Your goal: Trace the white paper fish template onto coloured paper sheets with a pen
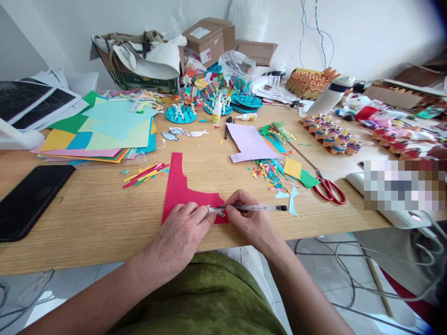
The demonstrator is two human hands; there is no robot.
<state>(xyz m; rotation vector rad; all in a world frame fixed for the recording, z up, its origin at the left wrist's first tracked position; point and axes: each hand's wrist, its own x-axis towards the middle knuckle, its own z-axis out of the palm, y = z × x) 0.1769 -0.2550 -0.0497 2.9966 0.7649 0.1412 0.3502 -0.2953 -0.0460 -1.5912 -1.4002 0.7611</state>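
Note:
My right hand (pixel 252 223) pinches a clear-barrelled pen (pixel 267 208) with a black end, its tip down on a small fish cutout (pixel 219 211). Under the cutout lies a piece of red paper (pixel 177 186) with curved notches cut from its edge. My left hand (pixel 185 228) rests on the red paper with its fingers laid over part of the cutout, pressing it down and hiding its other end. More paper fish (pixel 198 133) lie farther back. A lilac sheet (pixel 253 142) with a fish outline drawn on it sits beyond my right hand.
Red-handled scissors (pixel 330 190) and paper scraps (pixel 274 174) lie to the right, coloured strips (pixel 148 174) to the left. A phone (pixel 35 200) is near the left edge. Behind stand stacked coloured paper (pixel 118 125), a glue bottle (pixel 216 110), blue craft discs (pixel 180 114) and painted egg cartons (pixel 331 135).

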